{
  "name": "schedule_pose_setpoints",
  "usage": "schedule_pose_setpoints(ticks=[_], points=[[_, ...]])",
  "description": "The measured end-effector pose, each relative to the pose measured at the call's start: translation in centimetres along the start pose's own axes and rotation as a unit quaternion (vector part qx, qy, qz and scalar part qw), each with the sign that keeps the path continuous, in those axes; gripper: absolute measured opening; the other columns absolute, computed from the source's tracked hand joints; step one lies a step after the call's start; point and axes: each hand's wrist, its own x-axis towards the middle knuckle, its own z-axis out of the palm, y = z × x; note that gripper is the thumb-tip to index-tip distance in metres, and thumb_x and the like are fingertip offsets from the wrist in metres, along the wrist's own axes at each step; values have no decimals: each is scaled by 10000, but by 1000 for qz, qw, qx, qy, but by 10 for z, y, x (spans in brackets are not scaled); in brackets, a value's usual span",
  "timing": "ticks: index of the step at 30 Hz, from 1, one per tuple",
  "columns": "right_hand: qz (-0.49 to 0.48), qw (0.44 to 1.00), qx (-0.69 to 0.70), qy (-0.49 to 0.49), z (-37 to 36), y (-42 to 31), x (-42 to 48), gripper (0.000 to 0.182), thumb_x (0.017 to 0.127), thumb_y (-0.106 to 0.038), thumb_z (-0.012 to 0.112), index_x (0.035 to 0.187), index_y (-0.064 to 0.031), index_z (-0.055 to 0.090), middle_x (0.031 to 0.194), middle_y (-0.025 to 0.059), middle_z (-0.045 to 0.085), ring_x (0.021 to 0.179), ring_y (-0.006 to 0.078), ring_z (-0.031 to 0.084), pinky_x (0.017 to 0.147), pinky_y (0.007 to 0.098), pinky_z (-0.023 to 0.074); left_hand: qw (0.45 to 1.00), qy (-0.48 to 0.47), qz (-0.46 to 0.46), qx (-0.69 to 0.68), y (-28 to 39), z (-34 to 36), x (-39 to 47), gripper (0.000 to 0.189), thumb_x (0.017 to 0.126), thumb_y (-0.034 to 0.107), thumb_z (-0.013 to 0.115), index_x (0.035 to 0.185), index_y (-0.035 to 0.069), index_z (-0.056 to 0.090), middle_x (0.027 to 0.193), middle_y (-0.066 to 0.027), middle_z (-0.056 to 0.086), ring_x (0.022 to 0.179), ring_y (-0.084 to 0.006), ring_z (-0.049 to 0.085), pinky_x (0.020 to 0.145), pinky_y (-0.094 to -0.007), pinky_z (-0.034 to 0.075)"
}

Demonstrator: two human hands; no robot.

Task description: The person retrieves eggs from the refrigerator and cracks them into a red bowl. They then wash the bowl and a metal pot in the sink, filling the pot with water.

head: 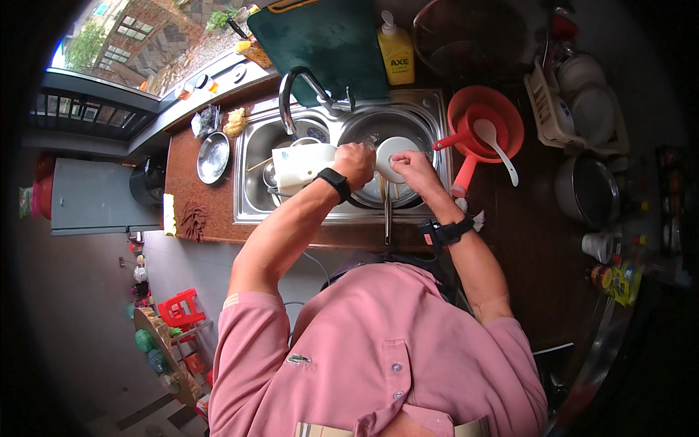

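Over the right basin of the steel double sink [239,210], my right hand [418,172] grips a small white dish [397,146]. Just left of the dish is my left hand [354,163], its fingers curled; whether it holds anything is hidden. Beneath both hands sits a round metal pan [393,123] in the basin, with a long metal handle [388,218] sticking out over the sink's front edge. A white container [300,165] lies in the left basin beside my left hand, among metal bowls. The curved chrome faucet [297,76] stands behind the basins.
Right of the sink, a red ladle and a white spoon [494,143] rest in a red basin [513,112]. A yellow soap bottle [396,54] and green cutting board [327,43] stand behind. A metal bowl [213,158] and brown cloth [194,221] lie left. A dish rack [579,145] is far right.
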Motion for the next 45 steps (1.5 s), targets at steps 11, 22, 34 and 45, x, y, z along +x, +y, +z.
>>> schedule_pose_setpoints(ticks=[11,22,34,45], points=[[37,997,34,-64,-12,-12,-13,347,869,-166,650,1137,55,639,1013,115,682,912,153,637,819,276,495,998,55,35,-8,3,18,3,197,819,183,606,788,38,736,751,-193,703,721,-329,721,624,-414,578],[-110,993,-24,-34,16,-97,-59,327,812,-126,721,1086,17,612,1150,190,560,700,219,665,712,318,541,981,82,-78,-158,-22,-6,-66,364,787,344,736,698,-7,695,628,-225,647,617,-375,682,554,-439,539],[-252,822,-508,-46,167,-222,-114,535,740,-134,715,1196,60,516,1337,429,390,887,317,696,644,317,586,820,175,-57,-542,-137,45,-159,286,867,172,704,1102,14,659,905,-159,714,780,-206,685,682,-349,533],[-311,665,-679,16,301,-223,-113,495,810,-183,586,1241,61,580,1302,268,561,657,142,621,524,229,487,886,273,67,-370,-195,113,-196,354,901,170,609,1249,131,653,1308,-85,604,1195,-239,555,1066,-373,376]])
